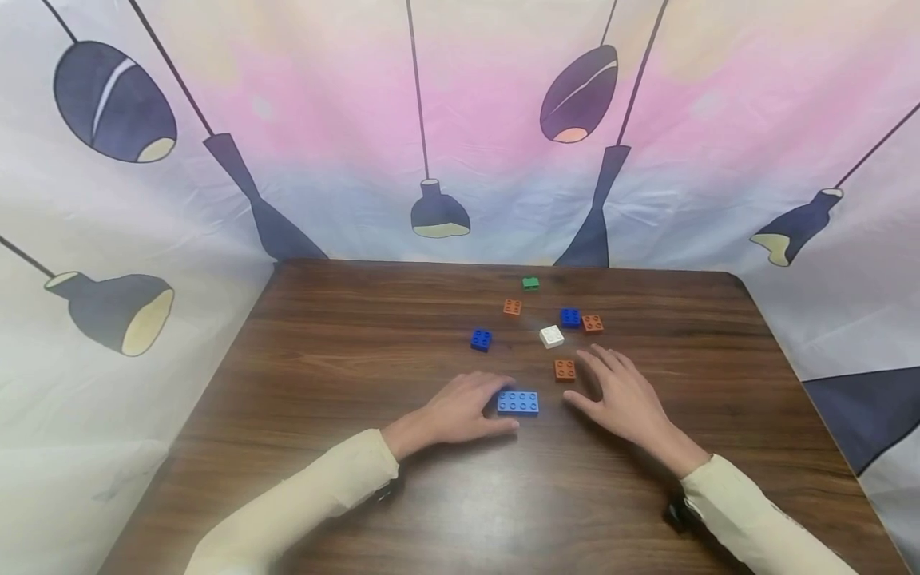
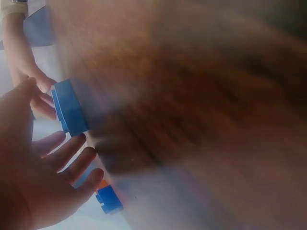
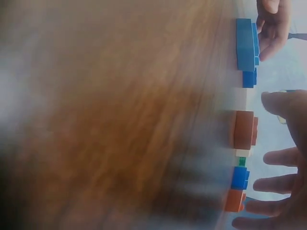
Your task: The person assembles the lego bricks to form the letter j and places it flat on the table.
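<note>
A long light blue building brick [image 1: 517, 402] lies studs up on the table. My left hand [image 1: 467, 409] is spread around its left end, fingers behind and thumb in front. The left wrist view shows those fingers apart, close by the light blue brick [image 2: 70, 108]; contact there I cannot tell. To the right, my right hand [image 1: 624, 398] hovers with fingers spread and holds nothing. Its nearest piece is a square orange brick [image 1: 565, 370], just left of the fingertips. The right wrist view shows this orange brick [image 3: 243, 130] between thumb side and fingers, untouched.
Farther back sit a white brick [image 1: 552, 337], two dark blue bricks [image 1: 481, 340] [image 1: 570, 318], two more orange bricks [image 1: 513, 307] [image 1: 592, 323] and a green brick [image 1: 530, 283]. Behind the brown wooden table [image 1: 323, 359] hangs a cloth [image 1: 489, 120] printed with lamps.
</note>
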Demonstrator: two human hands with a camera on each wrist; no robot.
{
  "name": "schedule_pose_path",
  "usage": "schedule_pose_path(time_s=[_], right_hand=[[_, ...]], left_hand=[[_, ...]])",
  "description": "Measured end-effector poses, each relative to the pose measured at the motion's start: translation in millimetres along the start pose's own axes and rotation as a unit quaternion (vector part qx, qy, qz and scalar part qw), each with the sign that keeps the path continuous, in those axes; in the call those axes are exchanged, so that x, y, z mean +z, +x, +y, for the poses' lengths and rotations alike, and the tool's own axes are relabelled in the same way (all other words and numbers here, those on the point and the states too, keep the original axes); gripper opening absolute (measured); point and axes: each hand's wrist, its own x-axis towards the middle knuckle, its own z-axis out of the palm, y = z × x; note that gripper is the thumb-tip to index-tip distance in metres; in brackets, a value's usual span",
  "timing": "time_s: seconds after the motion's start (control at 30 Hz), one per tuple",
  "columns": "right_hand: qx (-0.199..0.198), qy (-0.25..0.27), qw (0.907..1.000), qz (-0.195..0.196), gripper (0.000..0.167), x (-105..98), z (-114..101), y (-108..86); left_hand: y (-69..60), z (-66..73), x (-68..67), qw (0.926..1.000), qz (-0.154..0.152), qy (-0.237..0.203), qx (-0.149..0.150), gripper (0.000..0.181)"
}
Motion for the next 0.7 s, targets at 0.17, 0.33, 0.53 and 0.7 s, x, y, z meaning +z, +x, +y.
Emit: schedule_pose_path(time_s=[0.17,0.33,0.53,0.7], right_hand=[[-0.008,0.016,0.9998,-0.003,0.077,3,1,7.8],[-0.016,0.028,0.9995,-0.002,0.072,4,-1,13.5],[-0.019,0.045,0.9988,0.003,0.064,6,-6,19.4],[-0.02,0.051,0.9985,0.004,0.059,8,-6,22.0]], left_hand=[[4.6,2.1,1.9,0.9999,0.007,0.013,0.004,0.068],[9.2,3.8,2.3,0.9992,0.018,0.034,0.01,0.059],[14.9,5.3,3.0,0.9984,0.033,0.045,0.012,0.05],[18.8,6.0,2.6,0.9986,0.032,0.041,0.009,0.045]])
